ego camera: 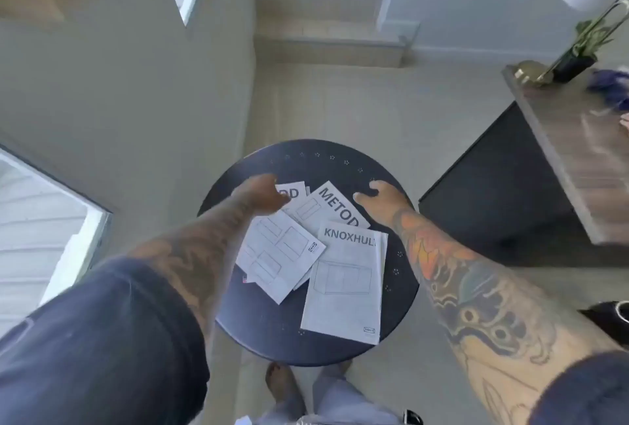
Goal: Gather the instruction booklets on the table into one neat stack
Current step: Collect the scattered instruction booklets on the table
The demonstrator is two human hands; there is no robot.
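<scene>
Round tabletop [340, 159]: dark navy-black, ring of small pale dotted marks near the rim. Booklets: white paper, grey line drawings, bold black titles, "METOD" booklet [335, 208], "KNOXHULT" booklet [345, 288]. Left forearm [190, 251]: dark grey tattoo. Right forearm [469, 288]: orange, teal and black tattoo. Sleeves [102, 339] navy. Floor [357, 101] pale beige. Cabinet [493, 193] black with a wood-grain brown top.

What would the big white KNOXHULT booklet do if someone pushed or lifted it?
The white KNOXHULT paper booklet looks thin and flat, so it would probably sag when lifted by one edge. Pushed, it would likely slide easily on the smooth round dark table, perhaps riding over neighbouring booklets.
</scene>
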